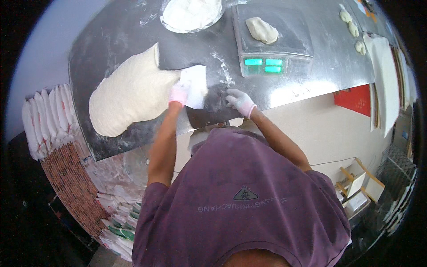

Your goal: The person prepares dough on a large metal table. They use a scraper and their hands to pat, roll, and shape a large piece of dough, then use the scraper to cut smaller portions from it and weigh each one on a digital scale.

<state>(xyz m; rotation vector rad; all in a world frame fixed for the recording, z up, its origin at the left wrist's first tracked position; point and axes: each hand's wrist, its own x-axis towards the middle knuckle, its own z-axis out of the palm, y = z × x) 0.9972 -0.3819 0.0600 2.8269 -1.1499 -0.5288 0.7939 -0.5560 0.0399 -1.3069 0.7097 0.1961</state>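
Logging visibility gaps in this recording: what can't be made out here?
Head view:
Left hand: blur obscures exact finger placement on the white scraper.
Right hand: its palm is hidden by its own back.
Bowl of white powder: far rim cut off by the top edge.
Far-right dough pieces: too small for detail.

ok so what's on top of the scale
One irregular lump of pale dough lies on the flat top of the scale, toward its left side. Nothing else shows on it; the patch directly beneath the lump is covered and can't be seen.
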